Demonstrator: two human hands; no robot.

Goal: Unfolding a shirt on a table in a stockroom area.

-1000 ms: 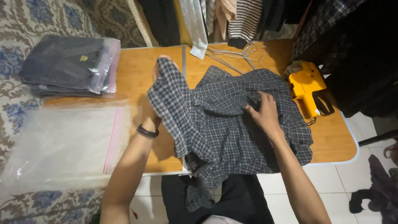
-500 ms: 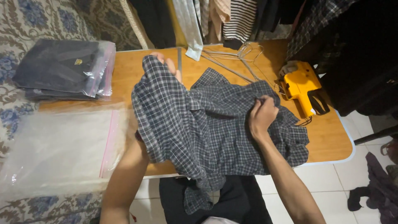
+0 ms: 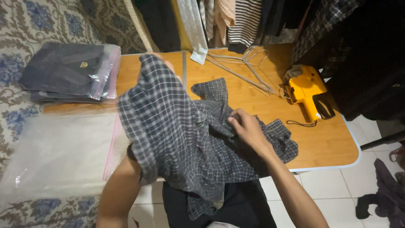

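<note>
A dark grey checked shirt (image 3: pixel 181 139) lies bunched over the near edge of a small wooden table (image 3: pixel 329 143). My left hand (image 3: pixel 166 63) is under the shirt's left part and lifts it up; only the fingertips show above the cloth. My right hand (image 3: pixel 247 128) pinches a fold of the shirt near its middle, pressing it toward the table. The shirt's lower end hangs off the table over my lap.
A yellow tagging gun (image 3: pixel 306 90) and wire hangers (image 3: pixel 244 69) lie at the table's back right. Folded dark clothes in clear bags (image 3: pixel 67 71) sit stacked at left, an empty clear zip bag (image 3: pixel 59 152) before them. Clothes hang behind the table.
My left hand has raised the shirt's left side higher and pulled it leftward. My right hand has slid left along the cloth and closed on a fold.
</note>
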